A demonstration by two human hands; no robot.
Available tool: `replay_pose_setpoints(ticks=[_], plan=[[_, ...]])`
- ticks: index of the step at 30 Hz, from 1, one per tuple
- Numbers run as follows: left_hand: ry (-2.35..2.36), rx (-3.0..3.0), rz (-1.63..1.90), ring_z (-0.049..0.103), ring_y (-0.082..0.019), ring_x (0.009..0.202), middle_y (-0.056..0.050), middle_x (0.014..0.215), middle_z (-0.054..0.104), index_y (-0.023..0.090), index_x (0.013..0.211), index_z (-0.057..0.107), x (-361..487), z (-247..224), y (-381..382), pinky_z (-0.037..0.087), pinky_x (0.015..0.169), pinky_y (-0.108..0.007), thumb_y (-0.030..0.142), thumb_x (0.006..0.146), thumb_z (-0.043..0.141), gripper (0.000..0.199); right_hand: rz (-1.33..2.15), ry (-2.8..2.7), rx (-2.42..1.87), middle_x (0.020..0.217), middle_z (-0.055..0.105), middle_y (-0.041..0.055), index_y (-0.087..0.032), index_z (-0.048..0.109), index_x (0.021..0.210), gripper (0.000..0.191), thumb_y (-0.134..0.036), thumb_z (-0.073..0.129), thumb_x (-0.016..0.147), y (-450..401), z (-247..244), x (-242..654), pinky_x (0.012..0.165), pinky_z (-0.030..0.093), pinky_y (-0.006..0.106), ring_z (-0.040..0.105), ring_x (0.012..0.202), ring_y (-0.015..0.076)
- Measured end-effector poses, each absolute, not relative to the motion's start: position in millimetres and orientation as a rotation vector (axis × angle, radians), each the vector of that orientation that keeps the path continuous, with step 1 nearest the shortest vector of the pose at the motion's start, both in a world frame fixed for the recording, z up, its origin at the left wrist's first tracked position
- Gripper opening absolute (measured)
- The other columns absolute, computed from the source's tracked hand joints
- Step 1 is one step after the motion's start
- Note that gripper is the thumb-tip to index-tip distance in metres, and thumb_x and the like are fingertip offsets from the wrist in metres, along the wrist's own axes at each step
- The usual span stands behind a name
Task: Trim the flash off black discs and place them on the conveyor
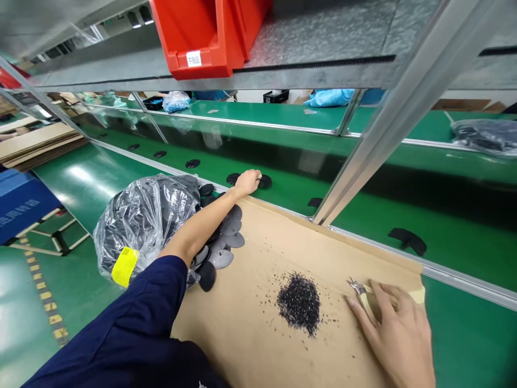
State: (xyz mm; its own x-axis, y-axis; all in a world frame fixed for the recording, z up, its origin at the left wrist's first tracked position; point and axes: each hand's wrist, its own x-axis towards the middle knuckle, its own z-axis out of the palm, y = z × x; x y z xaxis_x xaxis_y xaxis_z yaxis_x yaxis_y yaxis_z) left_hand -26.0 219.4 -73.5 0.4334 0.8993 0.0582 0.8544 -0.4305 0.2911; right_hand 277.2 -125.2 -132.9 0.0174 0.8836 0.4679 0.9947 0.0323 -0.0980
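Observation:
My left hand [247, 184] reaches over the green conveyor belt with fingers pinched at the edge of a flat, rounded black plastic piece [265, 181]. A similar piece lies just left of the hand. On the brown cardboard sheet [242, 318], my right hand [399, 328] is curled around the pale yellow handles of a pair of nippers [361, 293], their metal jaws pointing left. Between my arms sits a pile of small black plastic scraps [299, 303]. Several black and grey round pieces [223, 257] spill from a clear plastic bag [149, 215] beside my left arm.
More black pieces [407, 240] lie spaced along the belt [363, 210]. A slanted metal post [375, 132] rises between my hands at the belt's edge. Overhead, a red bin [202, 48] rests on a grey shelf. A blue crate [20, 205] stands at the left.

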Motion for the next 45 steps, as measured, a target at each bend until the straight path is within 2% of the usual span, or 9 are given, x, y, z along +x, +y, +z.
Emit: replay_pose_setpoints(ticks=[3, 8, 12, 16, 20, 24, 29, 33, 45], plan=[[1.271, 2.548, 0.334, 0.065, -0.018, 0.100, -0.006, 0.108, 0.066, 0.012, 0.111, 0.065, -28, -53, 173, 0.057, 0.090, -0.034, 0.027, 0.099, 0.062, 0.020, -0.356, -1.845, -1.779, 0.126, 0.056, 0.0230, -0.014, 0.054, 0.140, 0.051, -0.051, 0.042, 0.106, -126, -124, 257, 0.098, 0.049, 0.062, 0.054, 0.121, 0.0453], [0.647, 2.568, 0.207, 0.063, -0.012, 0.083, -0.001, 0.091, 0.068, 0.014, 0.093, 0.067, -29, -47, 54, 0.049, 0.078, -0.021, 0.017, 0.091, 0.065, 0.004, -0.084, -1.966, -1.501, 0.140, 0.052, 0.0215, -0.018, 0.035, 0.157, 0.059, -0.044, 0.050, 0.107, -119, -109, 194, 0.098, 0.055, 0.051, 0.057, 0.125, 0.0372], [0.367, 2.479, 0.076, 0.064, -0.013, 0.085, -0.004, 0.095, 0.068, 0.015, 0.099, 0.064, -44, -53, 13, 0.048, 0.079, -0.021, 0.024, 0.099, 0.057, 0.012, 0.240, -2.024, -1.322, 0.112, 0.070, 0.0116, -0.022, 0.058, 0.138, 0.035, -0.032, 0.040, 0.110, -117, -102, 162, 0.074, 0.060, 0.035, 0.071, 0.093, 0.0269], [0.915, 2.693, 0.017, 0.063, -0.019, 0.104, -0.007, 0.108, 0.067, 0.017, 0.108, 0.066, -86, -56, 46, 0.049, 0.093, -0.027, 0.021, 0.102, 0.046, 0.021, 0.490, -1.689, -1.378, 0.101, 0.073, 0.0099, -0.021, 0.069, 0.119, 0.034, -0.047, 0.052, 0.107, -114, -89, 162, 0.077, 0.061, 0.037, 0.071, 0.085, 0.0274], [1.116, 2.723, -0.067, 0.062, -0.023, 0.103, -0.009, 0.104, 0.066, 0.016, 0.094, 0.067, -119, -69, 78, 0.050, 0.089, -0.030, 0.009, 0.087, 0.055, 0.016, 0.859, -1.311, -1.335, 0.095, 0.073, 0.0081, -0.019, 0.072, 0.108, 0.048, -0.064, 0.068, 0.093, -103, -75, 169, 0.072, 0.063, 0.036, 0.071, 0.083, 0.0270], [1.070, 2.754, -0.010, 0.062, -0.022, 0.093, -0.008, 0.091, 0.063, 0.015, 0.085, 0.064, -120, -70, 78, 0.051, 0.084, -0.030, 0.012, 0.091, 0.052, 0.014, 1.098, -1.065, -1.234, 0.091, 0.073, 0.0076, -0.018, 0.072, 0.099, 0.054, -0.066, 0.084, 0.078, -92, -69, 167, 0.064, 0.065, 0.035, 0.072, 0.082, 0.0276], [0.790, 2.504, 0.695, 0.060, -0.018, 0.090, -0.008, 0.100, 0.062, 0.016, 0.115, 0.064, -88, -54, 44, 0.053, 0.080, -0.029, 0.023, 0.101, 0.045, 0.024, 1.202, -0.939, -1.204, 0.084, 0.072, 0.0065, -0.017, 0.072, 0.095, 0.054, -0.065, 0.086, 0.074, -90, -72, 164, 0.058, 0.061, 0.031, 0.069, 0.075, 0.0240], [0.461, 2.147, 1.064, 0.063, -0.016, 0.092, -0.008, 0.099, 0.067, 0.019, 0.105, 0.071, -47, -63, 1, 0.055, 0.079, -0.028, 0.025, 0.100, 0.057, 0.016, 1.316, -0.931, -1.167, 0.081, 0.070, 0.0044, -0.018, 0.072, 0.094, 0.051, -0.065, 0.085, 0.077, -100, -79, 165, 0.058, 0.058, 0.028, 0.064, 0.068, 0.0191], [0.508, 2.061, 0.966, 0.067, -0.015, 0.097, -0.007, 0.101, 0.070, 0.018, 0.099, 0.072, -23, -103, -28, 0.058, 0.083, -0.028, 0.016, 0.101, 0.047, 0.025, 1.354, -0.844, -1.271, 0.078, 0.062, 0.0006, -0.019, 0.070, 0.087, 0.053, -0.067, 0.087, 0.072, -123, -106, 167, 0.063, 0.054, 0.027, 0.058, 0.071, 0.0177]])
